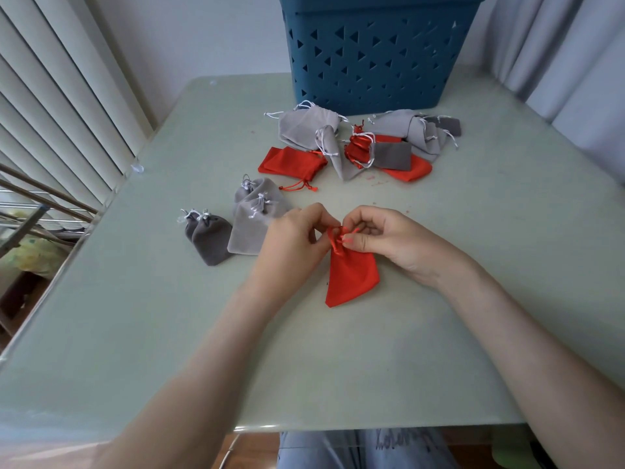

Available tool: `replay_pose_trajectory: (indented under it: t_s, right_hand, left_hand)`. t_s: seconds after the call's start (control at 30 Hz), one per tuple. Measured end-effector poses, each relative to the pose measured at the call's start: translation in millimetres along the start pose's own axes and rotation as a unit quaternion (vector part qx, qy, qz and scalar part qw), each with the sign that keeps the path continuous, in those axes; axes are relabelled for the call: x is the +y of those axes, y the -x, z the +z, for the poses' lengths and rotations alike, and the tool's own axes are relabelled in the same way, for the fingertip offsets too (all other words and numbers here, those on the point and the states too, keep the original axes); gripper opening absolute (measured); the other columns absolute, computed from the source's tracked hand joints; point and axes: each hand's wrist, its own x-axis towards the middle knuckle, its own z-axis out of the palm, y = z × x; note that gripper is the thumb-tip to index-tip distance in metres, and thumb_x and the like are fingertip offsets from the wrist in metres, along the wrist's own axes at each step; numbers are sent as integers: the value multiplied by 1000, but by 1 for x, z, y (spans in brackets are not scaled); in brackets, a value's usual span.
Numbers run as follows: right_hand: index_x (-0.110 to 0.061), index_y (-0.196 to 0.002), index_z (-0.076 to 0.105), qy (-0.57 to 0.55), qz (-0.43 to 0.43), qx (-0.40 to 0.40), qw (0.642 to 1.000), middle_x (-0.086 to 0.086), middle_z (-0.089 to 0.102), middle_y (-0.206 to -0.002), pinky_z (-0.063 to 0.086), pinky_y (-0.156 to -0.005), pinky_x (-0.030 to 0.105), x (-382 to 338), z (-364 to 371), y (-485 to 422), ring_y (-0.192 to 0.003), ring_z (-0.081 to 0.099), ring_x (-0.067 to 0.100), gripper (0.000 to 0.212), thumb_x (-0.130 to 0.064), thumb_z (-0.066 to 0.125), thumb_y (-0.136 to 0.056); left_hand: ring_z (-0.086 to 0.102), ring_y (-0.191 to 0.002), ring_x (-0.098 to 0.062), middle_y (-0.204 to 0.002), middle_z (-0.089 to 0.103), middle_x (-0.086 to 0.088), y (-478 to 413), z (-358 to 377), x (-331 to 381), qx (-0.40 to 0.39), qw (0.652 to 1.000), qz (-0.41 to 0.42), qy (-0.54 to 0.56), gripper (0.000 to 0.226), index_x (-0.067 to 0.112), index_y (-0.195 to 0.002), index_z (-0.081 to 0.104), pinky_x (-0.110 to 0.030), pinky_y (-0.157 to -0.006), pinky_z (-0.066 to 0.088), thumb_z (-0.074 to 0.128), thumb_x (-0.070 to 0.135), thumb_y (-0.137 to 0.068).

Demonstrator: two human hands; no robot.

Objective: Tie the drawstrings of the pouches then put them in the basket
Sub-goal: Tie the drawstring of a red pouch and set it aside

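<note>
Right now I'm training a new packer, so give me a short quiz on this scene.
1. True or false: the left hand and the right hand both pinch the drawstrings of the red pouch.
2. Where does the blue basket stand? A) on the far side of the table B) on the floor C) on the person's lap
3. Fill in: the two dark grey pouches lie to the person's ___ of the red pouch.
Key: 1 true; 2 A; 3 left.
</note>
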Motion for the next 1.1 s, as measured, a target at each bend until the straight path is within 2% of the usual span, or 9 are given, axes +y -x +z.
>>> replay_pose_trajectory:
  t_s: [0.13,0.23,0.3,0.4,0.53,0.67,0.8,0.9,1.1]
  right_hand:
    - [-11,-91,62,-62,12,-31,998,1,64,-82,45,-72,19,-4,-5,1,-77,59,8,8,-15,60,-85]
    - [-5,-90,61,-169,28,-33,985,7,67,-78,48,-66,24,-7,-8,2,-70,63,14,18,-15,47,-89]
    - [-8,-90,60,-160,34,-9,987,5,66,-73,49,-64,25,-7,-5,1,-65,62,13,16,-20,49,-93]
    - [-10,-96,63,-115,30,-19,993,1,65,-78,49,-66,22,-4,0,2,-71,60,10,27,-31,56,-81]
    - [-10,-78,59,-94,-8,11,995,-2,62,-67,44,-60,19,-4,-1,3,-62,56,8,8,-16,59,-83]
    - [-9,-76,58,-63,-7,23,998,-5,61,-63,43,-57,18,-4,-5,3,-59,55,5,15,-1,56,-89]
    - [-10,-80,58,-86,8,29,996,-5,61,-68,44,-61,19,-6,-3,4,-63,55,5,14,-6,53,-92]
    - [-12,-83,58,-109,5,52,993,-2,62,-71,42,-65,21,-6,-2,2,-65,55,6,11,-10,53,-93]
    - [-12,-82,56,-119,-40,125,984,-6,66,-67,46,-65,15,-8,-4,-1,-63,60,4,17,-2,50,-94]
  left_hand:
    - [48,-64,-17,-77,62,-7,1,4,-6,42,996,18,-76,8,10,-87,57,-30,-62,37,61,9,-80]
    - [44,-67,-15,-73,58,-9,2,2,-1,84,990,72,-90,7,7,-83,56,-27,-59,35,62,4,-80]
    - [39,-68,-13,-68,56,-8,3,0,3,91,980,150,-94,3,3,-79,57,-22,-59,32,59,4,-80]
    - [39,-69,-16,-66,58,-7,3,-1,4,91,967,208,-117,18,0,-77,58,-27,-59,35,51,14,-86]
    - [41,-69,-20,-65,57,-9,3,2,0,80,959,245,-120,19,-1,-76,59,-31,-59,37,47,9,-88]
    - [45,-70,-20,-67,60,-8,3,3,-1,51,962,243,-110,20,0,-79,62,-34,-57,41,43,4,-86]
    - [52,-73,-20,-75,65,-3,4,4,0,51,973,219,-55,14,13,-88,56,-34,-60,45,44,6,-87]
    - [61,-76,-20,-84,63,12,5,2,3,76,981,178,-6,5,14,-87,56,-34,-64,49,52,12,-89]
    - [60,-94,-9,-101,63,10,3,4,3,82,989,114,43,18,4,-82,60,-13,-84,44,57,20,-90]
